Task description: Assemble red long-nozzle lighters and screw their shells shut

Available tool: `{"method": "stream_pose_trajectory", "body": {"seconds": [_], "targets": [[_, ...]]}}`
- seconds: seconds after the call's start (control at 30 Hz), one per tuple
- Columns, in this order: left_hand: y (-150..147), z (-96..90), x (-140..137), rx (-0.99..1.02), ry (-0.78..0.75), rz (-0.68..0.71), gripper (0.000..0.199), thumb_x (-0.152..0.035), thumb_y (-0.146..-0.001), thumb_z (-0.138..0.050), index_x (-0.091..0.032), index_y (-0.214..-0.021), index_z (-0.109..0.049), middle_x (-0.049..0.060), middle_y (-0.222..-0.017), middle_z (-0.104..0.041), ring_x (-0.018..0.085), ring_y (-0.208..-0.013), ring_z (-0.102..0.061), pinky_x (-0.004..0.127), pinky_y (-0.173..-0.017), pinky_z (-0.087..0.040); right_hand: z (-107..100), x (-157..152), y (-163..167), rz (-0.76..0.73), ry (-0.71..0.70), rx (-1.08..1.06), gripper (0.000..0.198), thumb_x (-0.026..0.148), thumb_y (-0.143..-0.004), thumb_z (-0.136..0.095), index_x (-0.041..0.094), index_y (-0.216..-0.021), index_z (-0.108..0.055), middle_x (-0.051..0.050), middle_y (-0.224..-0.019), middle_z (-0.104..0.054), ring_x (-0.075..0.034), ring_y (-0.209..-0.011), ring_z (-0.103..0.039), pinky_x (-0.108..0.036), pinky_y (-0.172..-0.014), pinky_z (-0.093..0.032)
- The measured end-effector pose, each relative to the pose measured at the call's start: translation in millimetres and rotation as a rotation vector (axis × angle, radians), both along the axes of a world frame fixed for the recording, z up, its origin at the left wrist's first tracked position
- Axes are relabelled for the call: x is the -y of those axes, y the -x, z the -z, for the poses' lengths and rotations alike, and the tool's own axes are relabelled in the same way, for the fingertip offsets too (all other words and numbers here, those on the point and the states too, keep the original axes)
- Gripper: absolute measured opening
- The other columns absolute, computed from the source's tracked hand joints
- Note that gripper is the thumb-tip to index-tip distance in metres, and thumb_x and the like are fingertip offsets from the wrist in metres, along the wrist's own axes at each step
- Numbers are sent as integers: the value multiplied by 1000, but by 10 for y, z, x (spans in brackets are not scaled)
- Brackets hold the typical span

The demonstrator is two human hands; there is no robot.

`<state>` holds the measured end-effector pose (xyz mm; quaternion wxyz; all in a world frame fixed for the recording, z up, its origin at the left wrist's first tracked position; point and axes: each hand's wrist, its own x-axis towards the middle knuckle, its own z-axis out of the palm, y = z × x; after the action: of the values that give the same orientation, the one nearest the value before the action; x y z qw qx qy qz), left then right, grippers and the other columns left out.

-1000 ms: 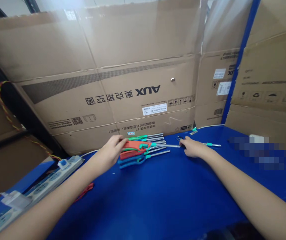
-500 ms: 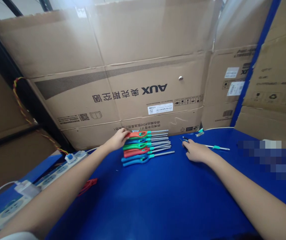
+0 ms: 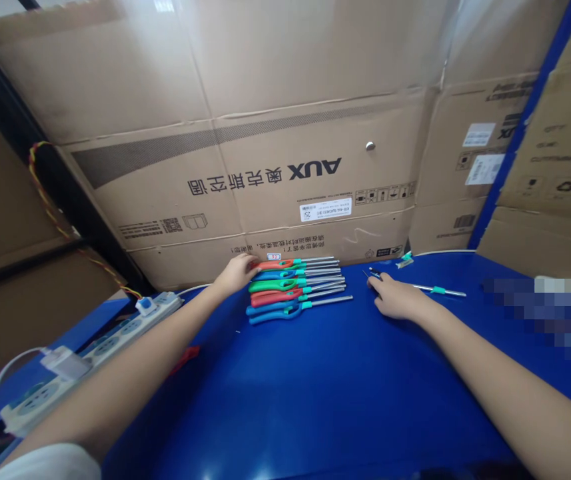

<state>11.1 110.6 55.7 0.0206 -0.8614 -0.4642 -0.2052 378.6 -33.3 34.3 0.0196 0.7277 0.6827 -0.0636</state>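
Note:
My left hand (image 3: 239,272) pinches the handle end of the orange-red lighter (image 3: 268,265) at the back of a stacked row. Below it in the row lie several more long-nosed gas lighters, among them a green lighter (image 3: 271,286), a red lighter (image 3: 275,298) and a blue lighter (image 3: 275,315), metal noses pointing right. To the right, my right hand (image 3: 398,297) is closed, low over the table, around a lighter rod (image 3: 452,293) with a teal collar. A dark end with a thin tip shows by the fingertips; the middle is hidden behind the hand.
The blue table (image 3: 325,387) ends against a cardboard wall (image 3: 265,140). At left runs a white power strip (image 3: 110,343) with plugs and cords. A small teal scrap (image 3: 406,259) lies at the back, and a red item (image 3: 185,359) sits beside my left forearm.
The whole view has shifted slightly, with the scene moving a little right. Both hands keep the same hold and position beside the lighters and the rod.

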Motion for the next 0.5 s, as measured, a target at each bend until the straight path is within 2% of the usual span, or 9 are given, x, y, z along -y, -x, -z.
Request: {"method": "stream_pose_trajectory", "body": {"seconds": [0.1,0.23,0.33,0.4,0.43,0.5], "targets": [[-46,-62,90,-4,-34,-102,32,-28,-91,-56,-11,-118,-64,15,-117,-65,28,-111,-62,38,-102,-49,25,-12,-14,-1,-9,5,46,20,-93,-40,14,-137,-51,-23,-138,-49,-35,-108,-66,-43,-83,-50],[28,-307,292,-55,-53,-214,42,-28,-93,-49,-12,-131,-57,16,-134,-57,27,-125,-56,37,-107,-44,47,-29,-47,-9,-54,17,42,26,-93,-46,14,-132,-56,-22,-132,-53,-38,-119,-58,-45,-90,-48],[265,-486,547,-178,55,-279,37,-24,-86,-53,-14,-121,-63,15,-120,-66,29,-111,-64,39,-94,-50,34,-33,-56,-11,-122,20,43,29,-94,-48,13,-132,-56,-22,-132,-52,-40,-124,-52,-47,-94,-47],[486,-524,763,-288,196,-302,37,-21,-70,-69,-16,-106,-69,12,-101,-72,30,-94,-69,36,-81,-53,12,-30,-43,-12,-170,9,43,31,-95,-46,13,-133,-56,-21,-132,-53,-39,-125,-51,-47,-94,-48],[600,-514,877,-335,266,-311,44,-20,-60,-75,-17,-103,-70,9,-93,-74,29,-85,-70,34,-74,-53,1,-26,-29,-15,-193,0,42,32,-96,-46,14,-132,-56,-20,-132,-53,-38,-125,-51,-46,-95,-48],[810,-446,1092,-398,355,-352,51,-14,-45,-79,-18,-95,-71,6,-82,-73,28,-76,-70,31,-67,-52,-18,-15,10,-24,-227,-21,41,34,-96,-45,15,-131,-56,-18,-132,-54,-35,-124,-52,-45,-96,-48]]}}
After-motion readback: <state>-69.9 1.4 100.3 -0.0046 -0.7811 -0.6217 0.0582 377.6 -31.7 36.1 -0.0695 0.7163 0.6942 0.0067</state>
